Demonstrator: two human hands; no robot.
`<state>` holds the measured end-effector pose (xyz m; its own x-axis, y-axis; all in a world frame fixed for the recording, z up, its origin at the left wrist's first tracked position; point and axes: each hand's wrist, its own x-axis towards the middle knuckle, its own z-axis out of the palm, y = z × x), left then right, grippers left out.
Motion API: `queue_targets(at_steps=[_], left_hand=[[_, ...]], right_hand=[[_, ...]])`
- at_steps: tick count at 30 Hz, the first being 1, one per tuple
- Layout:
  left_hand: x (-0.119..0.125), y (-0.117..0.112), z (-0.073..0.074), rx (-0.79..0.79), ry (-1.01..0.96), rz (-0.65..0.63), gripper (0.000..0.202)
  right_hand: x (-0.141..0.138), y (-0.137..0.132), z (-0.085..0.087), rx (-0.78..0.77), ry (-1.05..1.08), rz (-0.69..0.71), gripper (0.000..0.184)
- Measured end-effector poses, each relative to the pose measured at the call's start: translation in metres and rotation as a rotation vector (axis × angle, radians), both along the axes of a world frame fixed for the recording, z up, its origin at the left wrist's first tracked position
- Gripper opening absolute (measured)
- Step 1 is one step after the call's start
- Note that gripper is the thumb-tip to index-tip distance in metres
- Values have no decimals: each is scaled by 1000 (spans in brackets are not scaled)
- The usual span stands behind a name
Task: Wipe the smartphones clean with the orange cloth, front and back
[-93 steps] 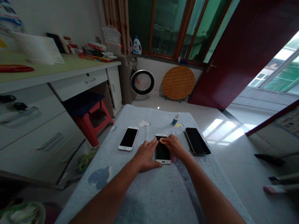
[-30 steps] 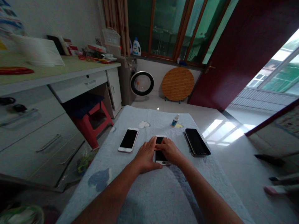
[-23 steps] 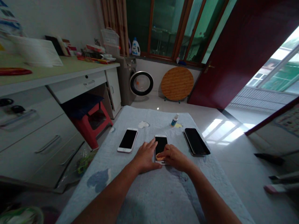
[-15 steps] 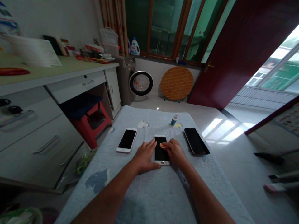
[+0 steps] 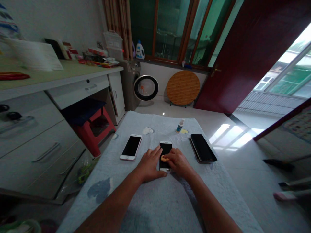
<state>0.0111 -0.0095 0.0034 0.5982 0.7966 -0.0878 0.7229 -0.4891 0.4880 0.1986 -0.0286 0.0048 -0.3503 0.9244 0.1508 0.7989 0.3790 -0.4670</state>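
Observation:
A white smartphone [image 5: 166, 148] with a dark screen lies face up on the cloth-covered table. My left hand [image 5: 150, 164] holds it steady at its left side, fingers along the upper edge and thumb by the bottom corner. Pinched in my right hand [image 5: 179, 162] is a small orange cloth [image 5: 164, 158], pressed on the screen's lower left; its exact shape is partly hidden by the fingers. To the left lies another white smartphone [image 5: 131, 147]. On the right, a black smartphone [image 5: 203, 148] rests on a flat, lighter-edged item. A small spray bottle [image 5: 180, 126] stands farther back.
A pale blue patterned cloth [image 5: 155, 200] covers the table. At left are a desk [image 5: 97, 72] with drawers and a red stool [image 5: 98, 129] under it. Beyond the table stand a washing machine with its round door [image 5: 146, 87] open and a round wooden tabletop [image 5: 183, 87].
My right hand has slid the orange cloth down and left across the phone's screen. My left hand keeps its place at the phone's side. The view has shifted very slightly.

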Motion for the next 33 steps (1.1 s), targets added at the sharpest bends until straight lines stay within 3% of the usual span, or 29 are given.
queue_targets(at_steps=[6, 14, 21, 27, 33], left_hand=[[0, -1, 4, -28, 12, 11, 102], [-2, -1, 4, -43, 18, 14, 104], [1, -4, -2, -6, -20, 55, 113], [1, -3, -4, 47, -30, 13, 97], [0, -3, -3, 48, -29, 12, 95]], right_hand=[[13, 25, -4, 3, -99, -178, 29], [13, 78, 2, -11, -226, -289, 29], [14, 100, 8, -58, -277, -219, 31], [5, 109, 9, -103, -358, -137, 32], [-21, 116, 15, -121, -412, -48, 31]])
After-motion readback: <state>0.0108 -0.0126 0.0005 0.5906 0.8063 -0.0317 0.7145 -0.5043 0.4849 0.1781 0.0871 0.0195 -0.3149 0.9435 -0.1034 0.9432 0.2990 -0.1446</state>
